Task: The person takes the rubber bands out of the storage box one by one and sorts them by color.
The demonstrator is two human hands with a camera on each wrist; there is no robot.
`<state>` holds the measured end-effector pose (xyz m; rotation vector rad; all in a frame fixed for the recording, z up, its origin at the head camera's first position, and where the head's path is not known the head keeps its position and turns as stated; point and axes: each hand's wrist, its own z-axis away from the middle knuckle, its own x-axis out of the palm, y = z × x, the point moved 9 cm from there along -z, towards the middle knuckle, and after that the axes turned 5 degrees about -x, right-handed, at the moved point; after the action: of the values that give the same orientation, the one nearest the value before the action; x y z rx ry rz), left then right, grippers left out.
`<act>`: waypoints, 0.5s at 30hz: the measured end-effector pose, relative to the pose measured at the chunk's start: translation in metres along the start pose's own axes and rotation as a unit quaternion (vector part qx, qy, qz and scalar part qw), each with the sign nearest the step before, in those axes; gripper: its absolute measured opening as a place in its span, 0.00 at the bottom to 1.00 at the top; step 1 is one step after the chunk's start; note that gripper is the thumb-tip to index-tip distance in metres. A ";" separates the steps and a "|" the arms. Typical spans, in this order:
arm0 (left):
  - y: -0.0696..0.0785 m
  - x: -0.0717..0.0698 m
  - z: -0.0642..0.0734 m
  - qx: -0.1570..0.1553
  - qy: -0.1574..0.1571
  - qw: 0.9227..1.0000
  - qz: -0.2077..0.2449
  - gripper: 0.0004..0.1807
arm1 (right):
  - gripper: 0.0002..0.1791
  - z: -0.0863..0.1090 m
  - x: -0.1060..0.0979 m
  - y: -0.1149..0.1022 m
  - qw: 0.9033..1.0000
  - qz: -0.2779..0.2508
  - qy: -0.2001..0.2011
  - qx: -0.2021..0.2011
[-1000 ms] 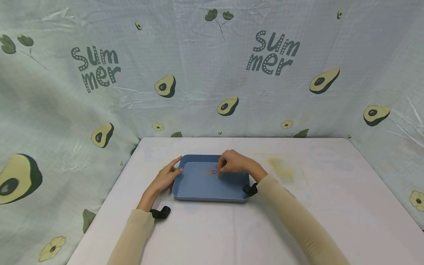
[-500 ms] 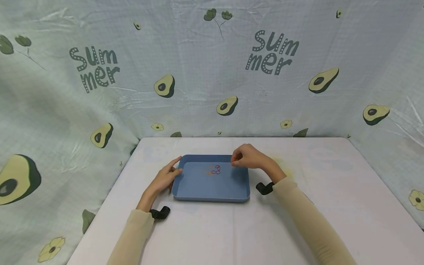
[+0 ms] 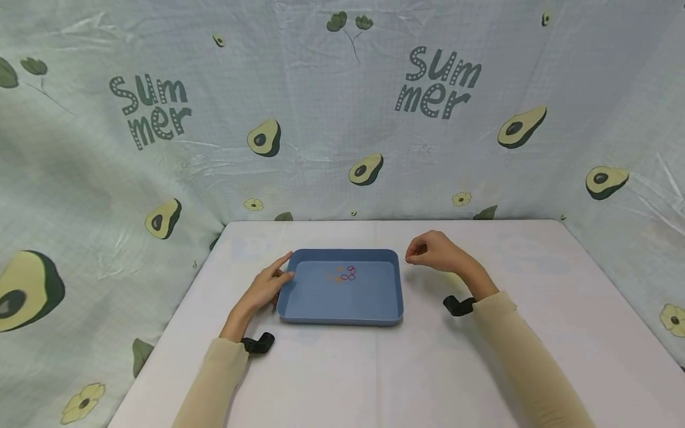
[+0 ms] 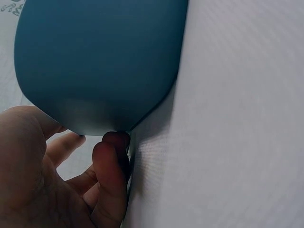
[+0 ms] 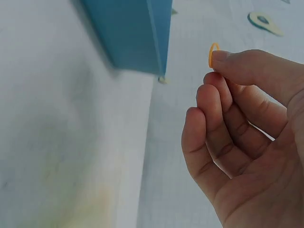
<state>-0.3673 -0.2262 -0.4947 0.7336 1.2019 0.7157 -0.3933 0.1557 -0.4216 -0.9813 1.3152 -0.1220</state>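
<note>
A shallow blue tray [image 3: 337, 306] lies on the white table. At its left edge, my left hand [image 3: 266, 287] holds it, thumb on the rim and other fingers against the outer wall, as the left wrist view shows from below. Inside the tray, toward the back, lie small thin rubber bands: several pink bands [image 3: 351, 277] and several orange bands [image 3: 339, 280], the latter faint. Just right of the tray and above the table is my right hand [image 3: 436, 251]. Between thumb and index finger it pinches one orange rubber band [image 5: 212, 56], whose loop sticks up past the thumb tip.
A white cloth covers the table [image 3: 332, 380]. Behind and around it hangs a pale curtain [image 3: 316, 89] printed with avocados and lettering. Black wrist cameras sit on both wrists, the right camera [image 3: 458, 306] beyond the tray's right side.
My right hand has moved from over the rubber bands in the tray to the right, past the tray's right rim. The left hand and the tray stay in place.
</note>
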 end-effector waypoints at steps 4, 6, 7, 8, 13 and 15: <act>-0.001 0.000 -0.001 0.001 0.001 1.000 0.001 0.35 | 0.04 0.011 -0.007 0.016 1.000 0.004 0.016 0.015; -0.002 -0.001 -0.001 0.000 0.002 1.000 0.002 0.35 | 0.04 0.016 -0.009 0.023 0.999 0.006 0.026 0.021; -0.002 -0.001 -0.002 0.000 0.003 1.000 0.002 0.35 | 0.04 0.018 -0.010 0.028 0.999 0.006 0.030 0.025; -0.002 -0.001 -0.002 -0.001 0.003 1.000 0.001 0.35 | 0.04 0.021 -0.011 0.031 0.999 0.004 0.034 0.028; -0.001 0.000 -0.001 -0.002 0.002 1.000 -0.003 0.35 | 0.06 0.032 -0.013 0.047 0.998 0.016 0.048 0.043; -0.001 -0.001 -0.001 -0.001 0.003 1.000 -0.003 0.35 | 0.06 0.036 -0.015 0.050 0.997 0.023 0.056 0.045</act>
<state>-0.3684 -0.2271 -0.4953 0.7265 1.2082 0.7138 -0.3898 0.2140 -0.4461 -0.8771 1.4215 -0.2010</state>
